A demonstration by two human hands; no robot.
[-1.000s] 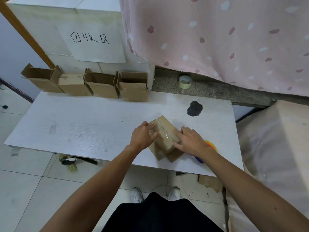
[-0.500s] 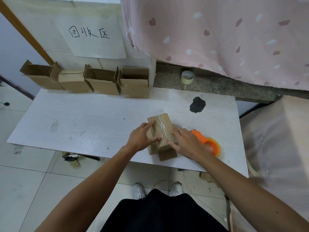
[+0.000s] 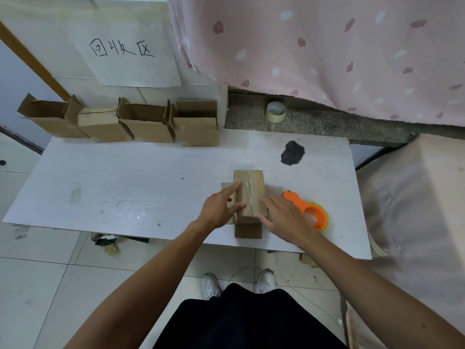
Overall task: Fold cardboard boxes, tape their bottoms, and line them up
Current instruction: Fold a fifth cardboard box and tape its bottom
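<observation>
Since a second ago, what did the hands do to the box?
Both hands turned the taped box from slanted to square with the table edge. The left hand and right hand stay pressed on its sides. The orange tape dispenser and four lined-up boxes stayed put.

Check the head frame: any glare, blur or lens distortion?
Head view: soft even light, faint shadows; mild sheen on the clear tape along the cardboard box; white table edges bow, so wide-angle distortion; right-edge beige cover is smeared, both hands sharp.

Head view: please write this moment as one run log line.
box bottom up, taped | left hand, right hand flat on box | tape dispenser beside | four boxes lined up
</observation>
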